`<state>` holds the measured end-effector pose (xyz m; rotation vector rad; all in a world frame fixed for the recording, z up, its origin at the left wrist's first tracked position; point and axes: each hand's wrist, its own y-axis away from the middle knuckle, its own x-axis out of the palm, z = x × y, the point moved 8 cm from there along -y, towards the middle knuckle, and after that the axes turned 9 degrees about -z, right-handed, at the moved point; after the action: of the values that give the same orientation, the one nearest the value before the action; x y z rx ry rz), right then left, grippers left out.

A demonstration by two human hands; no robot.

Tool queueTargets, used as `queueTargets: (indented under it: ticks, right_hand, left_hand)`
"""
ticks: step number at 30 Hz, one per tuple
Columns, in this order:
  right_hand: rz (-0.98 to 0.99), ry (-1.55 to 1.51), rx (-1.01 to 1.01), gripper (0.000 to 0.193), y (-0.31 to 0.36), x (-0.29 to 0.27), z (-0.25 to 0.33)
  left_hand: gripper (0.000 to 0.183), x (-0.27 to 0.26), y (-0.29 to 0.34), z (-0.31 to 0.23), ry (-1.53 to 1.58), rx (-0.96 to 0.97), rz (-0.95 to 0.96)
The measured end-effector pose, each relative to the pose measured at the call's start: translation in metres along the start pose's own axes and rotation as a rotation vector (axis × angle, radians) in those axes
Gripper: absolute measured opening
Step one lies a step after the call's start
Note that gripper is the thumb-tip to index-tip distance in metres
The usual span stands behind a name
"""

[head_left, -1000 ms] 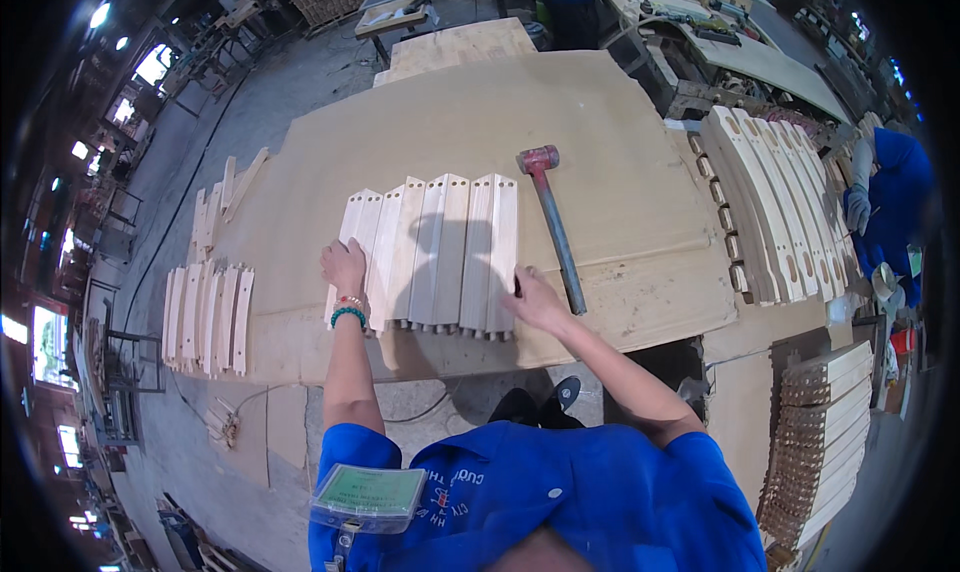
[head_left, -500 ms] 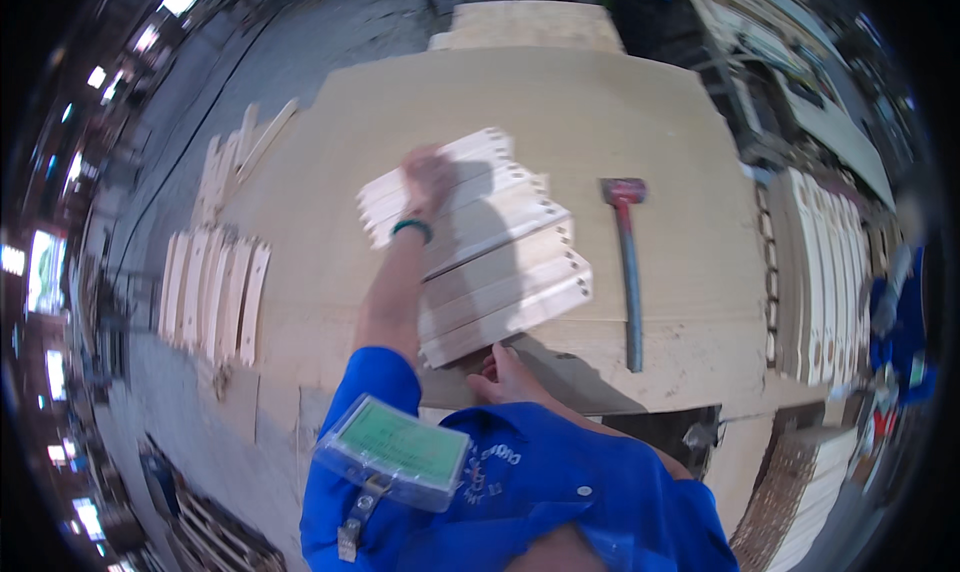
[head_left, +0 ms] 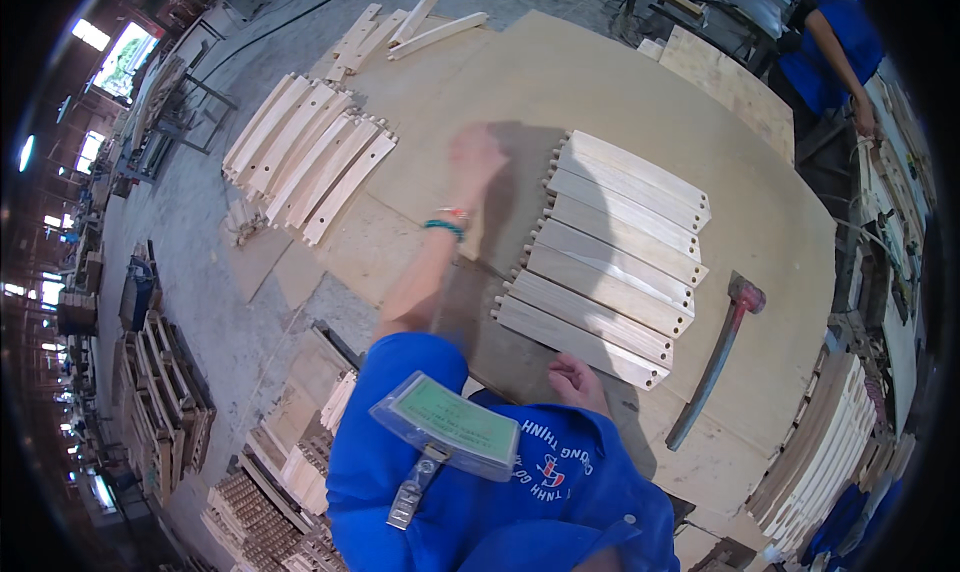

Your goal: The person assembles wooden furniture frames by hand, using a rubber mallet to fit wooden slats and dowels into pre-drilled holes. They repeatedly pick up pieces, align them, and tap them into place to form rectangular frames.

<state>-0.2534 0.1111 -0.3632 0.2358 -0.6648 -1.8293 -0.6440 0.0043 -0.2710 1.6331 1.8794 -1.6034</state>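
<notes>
Side by side on the cardboard-covered table (head_left: 560,72) lies a row of pale wooden slats (head_left: 615,234), with pegs at their left ends and dark holes at their right ends. My left hand (head_left: 478,157), wearing a teal band at the wrist, hovers left of the row, apart from it. It is smeared by motion, so its fingers and anything in them cannot be made out. My right hand (head_left: 575,380) rests by the near edge of the closest slat, fingers loosely curled with nothing visible in them.
A mallet (head_left: 745,294) with a reddish head lies right of the slats. More drilled wooden pieces (head_left: 310,157) are grouped at the far left, with loose sticks (head_left: 435,34) beyond. Stacked curved parts (head_left: 820,452) stand at the right. A person in blue (head_left: 835,47) works at the far right.
My left hand has left the slats and moved off to their left. The slats now lie in a more even row. The view has swung left, and my right hand stays by the near edge.
</notes>
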Motion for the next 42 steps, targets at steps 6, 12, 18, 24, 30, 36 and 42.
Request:
queueTargets:
  ticks: [6,12,18,24,30,36,42]
  right_hand:
    - [0.149,0.084,0.074,0.041,0.022,-0.022,0.034]
    - [-0.005,0.078,-0.013,0.038,0.049,-0.066,0.059]
    - [-0.511,0.135,-0.325,0.037,0.073,-0.167,0.085]
    - [-1.143,0.897,-0.335,0.05,0.078,-0.23,0.091]
    - [-1.326,0.829,-0.365,0.038,0.068,-0.237,0.093]
    - [-1.373,0.848,-0.379,0.03,0.071,-0.234,0.091]
    - [-1.397,0.848,-0.394,0.029,0.072,-0.237,0.09]
  left_hand:
    - [0.026,-0.163,0.008,0.172,-0.756,-0.225,-0.136]
    - [0.033,-0.179,0.004,0.169,-0.645,-0.225,0.065]
    - [0.037,-0.143,-0.004,0.069,0.254,-0.405,0.066]
    - [0.041,-0.06,-0.021,-0.129,1.316,-0.368,0.578]
    - [0.054,0.023,-0.025,-0.264,1.337,-0.213,0.7]
    - [0.055,0.101,-0.03,-0.301,1.328,-0.281,0.757]
    - [0.054,0.128,-0.028,-0.285,1.305,-0.367,0.754]
